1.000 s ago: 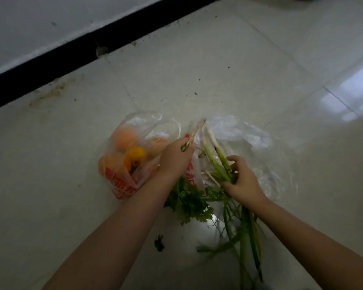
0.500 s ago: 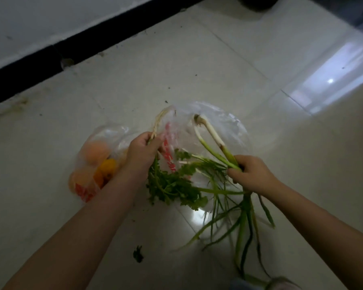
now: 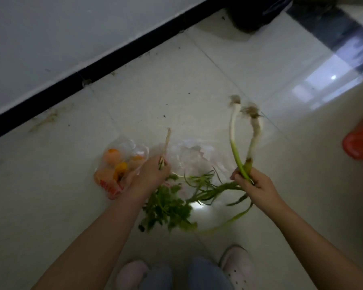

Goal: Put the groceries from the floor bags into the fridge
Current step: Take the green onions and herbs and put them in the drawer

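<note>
The task looks barely begun: no fridge is in view, and the bag of oranges (image 3: 118, 168) lies on the pale tiled floor (image 3: 176, 80) just beyond the left hand (image 3: 153, 174), closed around leafy herbs (image 3: 168, 208). The right hand (image 3: 253, 185) grips two spring onions (image 3: 242, 139), roots upward.

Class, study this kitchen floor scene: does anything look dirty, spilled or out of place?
Yes. Dark crumbs and specks are scattered over the pale floor tiles, and a brownish smear runs beside the black skirting strip. The clear plastic bag of orange fruit lies slumped directly on this dirty floor.
</note>
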`<act>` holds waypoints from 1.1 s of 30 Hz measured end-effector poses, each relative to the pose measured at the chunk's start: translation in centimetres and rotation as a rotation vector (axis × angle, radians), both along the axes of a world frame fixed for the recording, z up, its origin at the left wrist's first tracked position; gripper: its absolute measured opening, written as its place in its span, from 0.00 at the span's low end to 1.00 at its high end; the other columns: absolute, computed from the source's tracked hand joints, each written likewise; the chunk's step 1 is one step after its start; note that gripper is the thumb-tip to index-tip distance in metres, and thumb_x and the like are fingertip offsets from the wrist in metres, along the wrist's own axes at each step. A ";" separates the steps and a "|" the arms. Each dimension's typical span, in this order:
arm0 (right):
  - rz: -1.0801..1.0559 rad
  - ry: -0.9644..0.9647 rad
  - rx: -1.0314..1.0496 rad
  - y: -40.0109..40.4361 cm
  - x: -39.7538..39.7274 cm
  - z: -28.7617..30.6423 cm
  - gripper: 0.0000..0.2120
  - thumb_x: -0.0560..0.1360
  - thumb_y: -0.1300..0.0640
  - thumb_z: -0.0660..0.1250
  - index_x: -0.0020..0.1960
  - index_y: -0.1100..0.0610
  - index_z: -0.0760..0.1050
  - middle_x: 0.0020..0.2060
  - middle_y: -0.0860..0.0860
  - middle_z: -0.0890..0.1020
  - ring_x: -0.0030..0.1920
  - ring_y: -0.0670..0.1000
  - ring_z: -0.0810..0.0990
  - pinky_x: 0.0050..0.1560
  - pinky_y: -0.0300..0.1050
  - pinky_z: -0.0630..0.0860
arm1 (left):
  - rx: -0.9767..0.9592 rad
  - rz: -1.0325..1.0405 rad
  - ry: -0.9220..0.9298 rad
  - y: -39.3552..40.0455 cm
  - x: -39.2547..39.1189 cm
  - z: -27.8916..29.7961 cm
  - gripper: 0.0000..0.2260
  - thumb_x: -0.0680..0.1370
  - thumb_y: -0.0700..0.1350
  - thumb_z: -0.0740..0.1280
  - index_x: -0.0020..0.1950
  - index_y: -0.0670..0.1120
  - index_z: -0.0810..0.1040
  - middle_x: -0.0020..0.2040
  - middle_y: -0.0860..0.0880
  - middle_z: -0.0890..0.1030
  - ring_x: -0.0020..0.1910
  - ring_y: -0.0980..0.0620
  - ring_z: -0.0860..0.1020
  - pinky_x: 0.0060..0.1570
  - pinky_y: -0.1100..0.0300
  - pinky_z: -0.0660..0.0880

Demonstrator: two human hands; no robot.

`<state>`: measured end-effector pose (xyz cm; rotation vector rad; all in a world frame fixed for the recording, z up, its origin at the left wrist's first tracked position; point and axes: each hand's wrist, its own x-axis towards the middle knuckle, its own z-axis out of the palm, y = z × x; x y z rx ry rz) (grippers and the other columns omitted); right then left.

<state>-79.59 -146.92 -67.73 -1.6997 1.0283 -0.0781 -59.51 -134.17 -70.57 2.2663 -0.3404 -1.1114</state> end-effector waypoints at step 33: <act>-0.572 0.180 0.044 10.5 -17.3 37.0 0.12 0.79 0.62 0.57 0.40 0.52 0.73 0.46 0.55 0.79 0.51 0.54 0.77 0.53 0.45 0.69 | -0.058 -0.237 0.100 5.2 -7.7 34.8 0.12 0.80 0.38 0.60 0.36 0.46 0.70 0.33 0.51 0.76 0.35 0.53 0.74 0.43 0.59 0.73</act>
